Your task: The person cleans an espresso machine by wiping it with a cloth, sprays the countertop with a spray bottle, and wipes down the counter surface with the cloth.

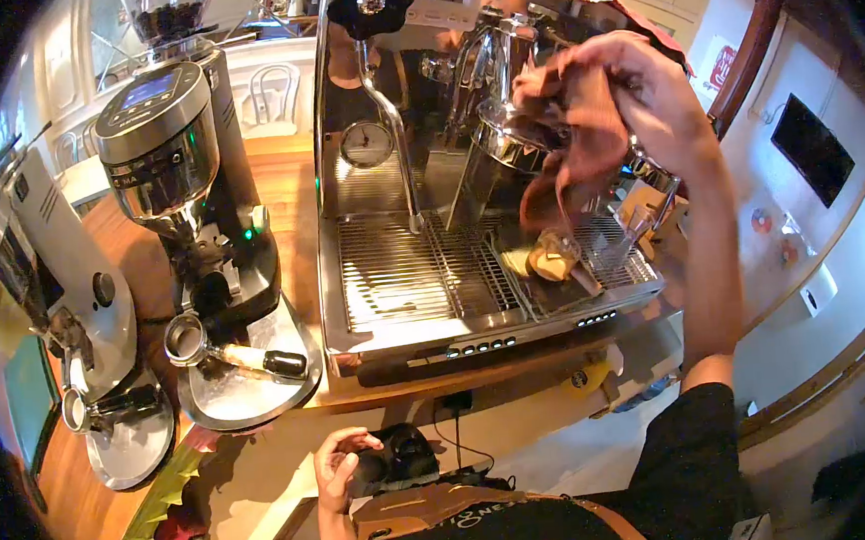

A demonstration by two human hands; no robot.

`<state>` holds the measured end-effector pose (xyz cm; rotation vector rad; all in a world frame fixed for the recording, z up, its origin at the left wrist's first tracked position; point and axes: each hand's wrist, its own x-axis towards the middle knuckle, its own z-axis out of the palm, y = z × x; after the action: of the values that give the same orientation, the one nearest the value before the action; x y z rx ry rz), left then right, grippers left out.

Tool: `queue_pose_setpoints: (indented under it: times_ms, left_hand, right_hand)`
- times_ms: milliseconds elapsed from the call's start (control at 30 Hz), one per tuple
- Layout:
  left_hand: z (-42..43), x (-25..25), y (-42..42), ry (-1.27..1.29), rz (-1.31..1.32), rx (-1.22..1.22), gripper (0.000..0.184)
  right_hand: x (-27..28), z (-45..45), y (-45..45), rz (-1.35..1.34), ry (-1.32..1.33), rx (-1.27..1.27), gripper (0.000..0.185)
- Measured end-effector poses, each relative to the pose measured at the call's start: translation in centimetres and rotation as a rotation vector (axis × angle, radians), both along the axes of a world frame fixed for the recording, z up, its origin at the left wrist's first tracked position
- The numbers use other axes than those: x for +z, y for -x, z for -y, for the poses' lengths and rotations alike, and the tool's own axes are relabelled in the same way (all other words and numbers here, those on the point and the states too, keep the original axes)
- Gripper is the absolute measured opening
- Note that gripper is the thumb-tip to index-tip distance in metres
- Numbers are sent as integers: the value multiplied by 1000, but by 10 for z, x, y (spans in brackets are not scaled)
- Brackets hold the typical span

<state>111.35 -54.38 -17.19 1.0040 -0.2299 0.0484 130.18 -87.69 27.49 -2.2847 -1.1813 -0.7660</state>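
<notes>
My right hand (pixel 657 104) is raised at the upper right, its fingers closed on a reddish-brown cloth (pixel 593 133). The cloth hangs in front of the espresso machine's (pixel 437 335) group head (pixel 508 134) and partly covers it; whether it touches the metal I cannot tell. Low in front of my body, my left hand (pixel 338 467) has its fingers loosely bent and apart, with nothing seen in it. Beside it is a black rounded object (pixel 405 454) of unclear kind. Below the cloth, a small yellowish item (pixel 552 259) sits on the drip tray (pixel 423 281).
A steam wand (pixel 402 152) hangs at the machine's left. Two coffee grinders (pixel 158 139) stand further left, with a portafilter (pixel 248 357) lying on one metal tray (pixel 261 402) and another portafilter (pixel 111 408) under the other grinder. More red cloth (pixel 635 15) lies atop the machine.
</notes>
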Motion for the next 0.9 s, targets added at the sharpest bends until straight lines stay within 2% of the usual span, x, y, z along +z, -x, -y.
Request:
queue_pose_setpoints:
  times_ms: [33,100,133,167,233,267,367,467,567,600,633,700,767,833,900]
  left_hand:
    - [1,1,-1,0,-1,-6,47]
    - [2,5,-2,-2,-23,-53,47]
    - [2,8,-5,-8,-22,-61,47]
    - [2,11,-8,-24,-3,-74,46]
    - [0,11,-9,-37,15,-89,46]
    - [-1,8,-10,-21,12,-82,46]
    - [4,5,-13,29,2,-60,46]
    - [7,3,-16,12,-6,-96,45]
    - [9,6,-20,-23,-15,-135,44]
    - [9,5,-22,-15,-9,-142,45]
    - [10,4,-23,-7,-6,-150,45]
    - [12,4,-24,0,-8,-145,46]
    - [16,4,-23,4,-8,-141,46]
    - [19,5,-20,8,8,-139,45]
    - [20,11,-14,-34,9,-153,46]
  right_hand:
    - [-2,-3,-4,60,-73,-69,39]
    - [-17,-15,-18,449,109,-241,38]
    - [-30,-23,-11,129,123,-373,45]
    - [-41,-38,-5,219,80,-204,41]
    - [-32,-32,13,-269,104,-371,39]
    - [-34,-30,21,-267,108,-370,39]
    - [-41,-24,42,-122,145,-443,30]
    - [-47,-17,50,237,249,-470,29]
    - [-47,-33,63,207,215,-417,33]
    - [-47,-33,57,319,292,-345,37]
    - [-46,-38,51,314,293,-346,37]
    - [-42,-53,37,387,321,-192,36]
    - [-32,-68,25,365,456,-185,40]
    - [-39,-82,12,434,650,-229,30]
    - [-48,-89,1,464,706,-275,24]
